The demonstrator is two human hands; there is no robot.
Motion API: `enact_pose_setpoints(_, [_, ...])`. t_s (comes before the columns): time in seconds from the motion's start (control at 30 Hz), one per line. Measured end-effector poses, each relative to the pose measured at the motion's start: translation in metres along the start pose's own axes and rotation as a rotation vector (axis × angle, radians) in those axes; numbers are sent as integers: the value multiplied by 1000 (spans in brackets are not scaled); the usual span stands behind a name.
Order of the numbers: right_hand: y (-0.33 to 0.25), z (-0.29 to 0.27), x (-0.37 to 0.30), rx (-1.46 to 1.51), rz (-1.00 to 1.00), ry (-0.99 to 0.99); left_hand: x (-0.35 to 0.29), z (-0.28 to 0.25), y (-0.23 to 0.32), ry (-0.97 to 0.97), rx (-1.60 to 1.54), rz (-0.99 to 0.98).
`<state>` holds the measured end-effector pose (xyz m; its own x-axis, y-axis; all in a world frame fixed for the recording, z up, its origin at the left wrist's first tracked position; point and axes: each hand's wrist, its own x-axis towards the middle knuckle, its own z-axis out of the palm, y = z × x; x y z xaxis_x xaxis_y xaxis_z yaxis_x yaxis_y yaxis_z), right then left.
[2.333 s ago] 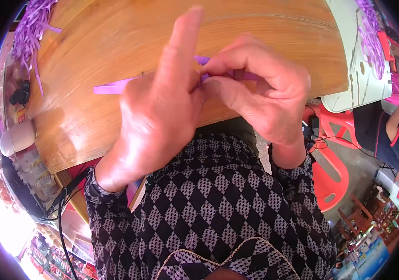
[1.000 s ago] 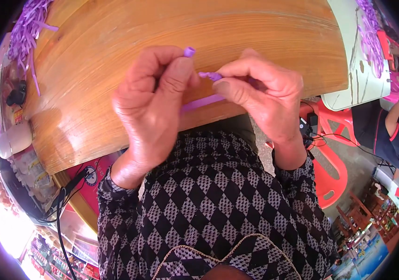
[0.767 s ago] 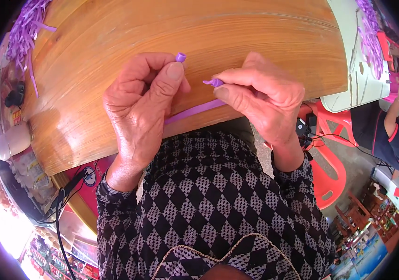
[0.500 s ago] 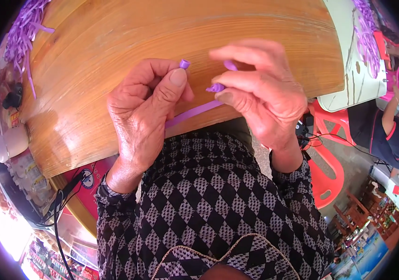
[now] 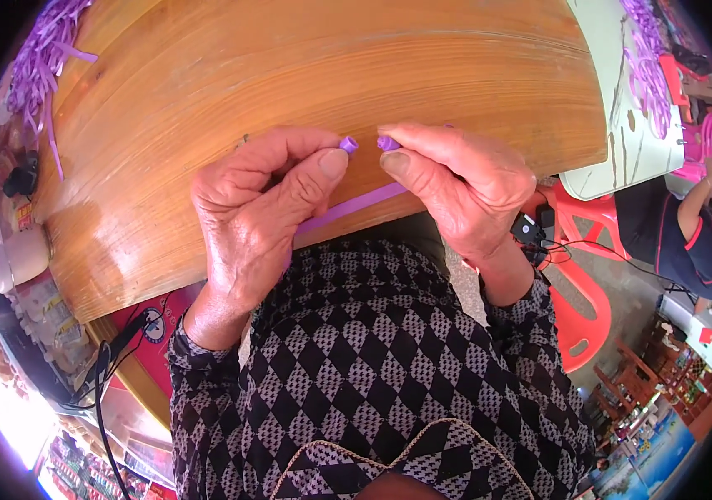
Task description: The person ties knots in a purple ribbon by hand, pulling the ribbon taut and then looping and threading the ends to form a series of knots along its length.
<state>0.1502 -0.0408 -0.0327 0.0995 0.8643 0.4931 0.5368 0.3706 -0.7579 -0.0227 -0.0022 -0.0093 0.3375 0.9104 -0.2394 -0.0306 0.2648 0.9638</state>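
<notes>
1. Hands: two of the person's own in view, both above the table. Left hand: thumb and forefinger pinched on one tubular purple end, its mouth showing past the fingertips. Right hand: thumb and forefinger pinched on one coiled purple end.
2. Position of the ends: facing each other near the table's front edge, close together but apart, a narrow gap between.
3. Purple strip: one flat length, running from hand to hand below the ends. Whether it is continuous with both ends cannot be told.
4. Purple bundles: two. Left bundle at the table's far left corner, one strand trailing down; right bundle over a white surface. Strands too many and tangled to count.
5. Markings: one round, pale emblem on a red panel under the table's left side; detail too small to tell. One small yellow-and-red label at the left; its print is not legible.
6. Other items: one pale rounded object beside the table's left edge; one co-worker at the right, in dark clothing with red trim.
</notes>
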Motion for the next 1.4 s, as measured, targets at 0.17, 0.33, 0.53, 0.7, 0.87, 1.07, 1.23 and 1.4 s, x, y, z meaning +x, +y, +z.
enact_pose_setpoints(0.17, [-1, -4, 4, 36, -43, -50, -2, -2, 6, -39, 128, -1])
enact_pose_setpoints(0.33, [5, -6, 7, 103, -192, -170, 0, -5, 10, -106, 201, 43])
enact_pose_setpoints(0.53, [4, -6, 11, 124, -256, -220, 1, -5, 9, -179, 280, 102])
enact_pose_setpoints(0.7, [4, -10, 10, 115, -254, -284, 1, -4, 5, -217, 328, 121])
enact_pose_setpoints(0.87, [4, -17, 15, 111, -264, -357, 1, 0, 8, -269, 340, 141])
enact_pose_setpoints(1.07, [9, -14, 11, 139, -278, -322, 10, 4, 8, -335, 477, 371])
enact_pose_setpoints(1.23, [11, -15, 8, 91, -245, -325, 15, 8, 5, -294, 360, 206])
enact_pose_setpoints(1.4, [3, -16, 15, 37, -224, -164, 13, 10, 16, -121, 24, -116])
